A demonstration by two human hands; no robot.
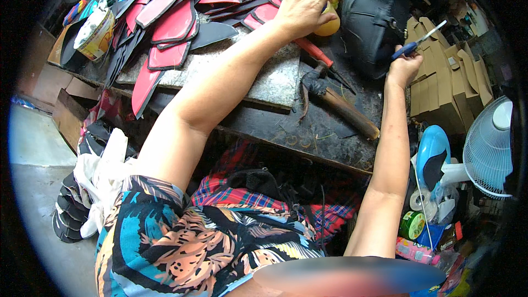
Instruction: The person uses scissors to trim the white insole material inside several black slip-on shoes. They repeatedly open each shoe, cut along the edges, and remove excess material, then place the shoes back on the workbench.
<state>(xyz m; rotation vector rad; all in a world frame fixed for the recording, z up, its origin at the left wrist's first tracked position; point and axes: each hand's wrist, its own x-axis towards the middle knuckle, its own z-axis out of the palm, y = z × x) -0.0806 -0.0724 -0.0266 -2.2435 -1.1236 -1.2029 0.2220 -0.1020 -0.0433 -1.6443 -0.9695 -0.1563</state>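
Note:
My left hand [305, 10] reaches over the far side of the workbench, fingers apart, beside a yellow container [329, 24] with a narrow middle. Its thumb overlaps the container in view; whether they touch, I cannot tell. Under and left of that hand lies a heap of cut pink pieces [172, 25] with black edges. My right hand [405, 70] is closed round a blue-handled tool [406, 50] whose slim metal blade points up and right; its exact kind is unclear. A black bag-like item [371, 25] stands just left of that tool.
On the dark bench [275, 135] lie a pale stone slab [269, 88], a hammer [344, 107] and a red-handled pointed tool [318, 55]. A tub [94, 37] stands at far left. Cardboard pieces [440, 85] and a fan [489, 146] are at right.

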